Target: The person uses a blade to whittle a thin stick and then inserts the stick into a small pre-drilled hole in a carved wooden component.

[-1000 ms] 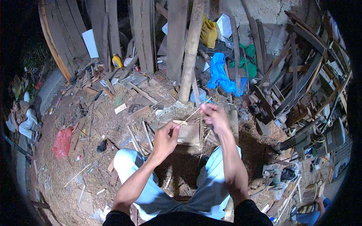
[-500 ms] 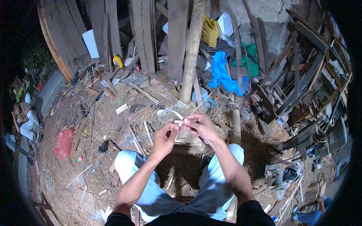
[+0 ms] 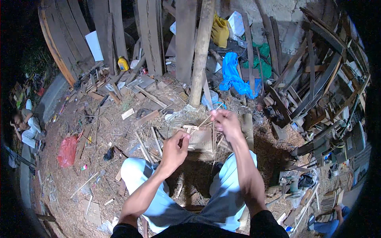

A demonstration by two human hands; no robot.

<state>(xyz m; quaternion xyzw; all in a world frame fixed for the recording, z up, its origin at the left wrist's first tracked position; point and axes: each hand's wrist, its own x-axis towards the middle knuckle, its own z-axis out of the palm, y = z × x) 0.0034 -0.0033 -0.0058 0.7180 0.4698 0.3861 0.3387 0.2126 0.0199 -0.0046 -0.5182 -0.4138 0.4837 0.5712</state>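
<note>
Pale wooden piece (image 3: 190, 127): where is it, and what holds it?

Just beyond the left hand (image 3: 174, 150), whose thumb and finger are pinched together on its near end, seemingly to steady it while leaving the far end clear

And the thin stick (image 3: 205, 120)?

It slants up and away from the piece, close by the right hand (image 3: 225, 123); whether stick and piece are joined, I cannot tell

Is the right hand clamped on anything?

Its fingers are curled, but blur hides whether they close on something, so I cannot tell

Why hold it out there?

Both forearms (image 3: 142, 193) reach between the knees (image 3: 134, 170), probably for light and an easy view, with a wooden block (image 3: 201, 141) just right of the left hand, perhaps as a ready support
</note>
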